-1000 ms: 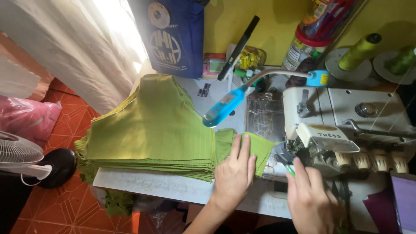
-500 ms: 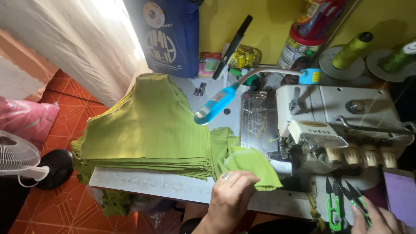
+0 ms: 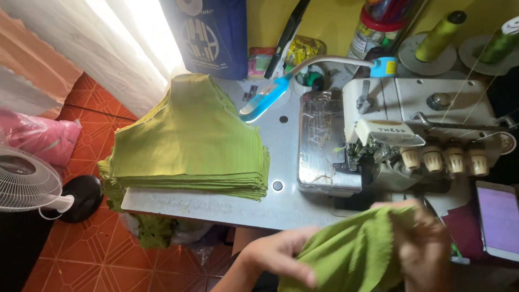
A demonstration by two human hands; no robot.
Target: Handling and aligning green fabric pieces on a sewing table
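Observation:
Both my hands hold one green fabric piece (image 3: 354, 251) low at the front edge of the sewing table (image 3: 281, 208). My left hand (image 3: 278, 254) grips its left side, my right hand (image 3: 424, 246) its right side, blurred. A thick stack of cut green fabric pieces (image 3: 189, 140) lies on the table's left half. The white overlock sewing machine (image 3: 403, 127) stands on the right, behind the held piece.
A blue clip lamp (image 3: 267, 97) on a bent neck hangs over the table middle. Thread cones (image 3: 438, 35), a jar (image 3: 381, 24) and a dark blue bag (image 3: 211, 32) line the back. A phone (image 3: 500, 219) lies at right. A white fan (image 3: 27, 184) and pink bag (image 3: 40, 140) sit on the tiled floor at left.
The green piece that lay beside the stack has come off the table into both hands. The green snips seen in my right hand half a second ago are no longer visible.

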